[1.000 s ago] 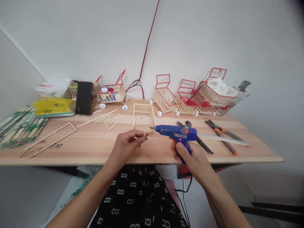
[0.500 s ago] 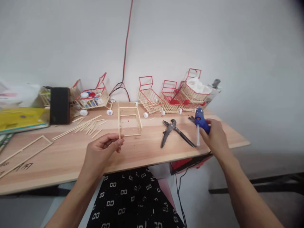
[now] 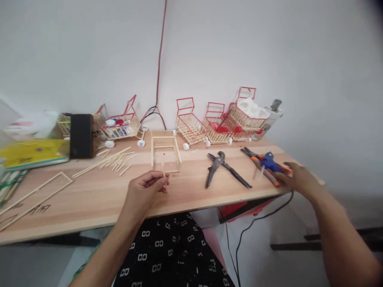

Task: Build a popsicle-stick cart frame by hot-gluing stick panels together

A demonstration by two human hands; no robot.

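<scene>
My left hand (image 3: 149,189) is closed in a pinch on a short wooden stick (image 3: 164,175), held just above the table in front of a wooden stick frame (image 3: 166,136). At the table's right end, my right hand (image 3: 299,180) has its fingers closed around the handle end of a blue glue gun (image 3: 268,161). The glue gun lies low over orange-handled pliers (image 3: 256,161), its clear glue stick pointing down to the left. Black pliers (image 3: 220,161) rest between the two hands.
Several small stick carts with red handles (image 3: 191,127) stand along the wall. Loose sticks (image 3: 119,161), a dark phone (image 3: 81,136), a yellow packet (image 3: 36,151) and a long stick frame (image 3: 56,179) are on the left. A black cable (image 3: 263,217) hangs below the table (image 3: 185,195).
My right hand has moved right and down with the glue gun, onto the orange-handled pliers. My left hand has moved right, away from the frame's left side, with the stick.
</scene>
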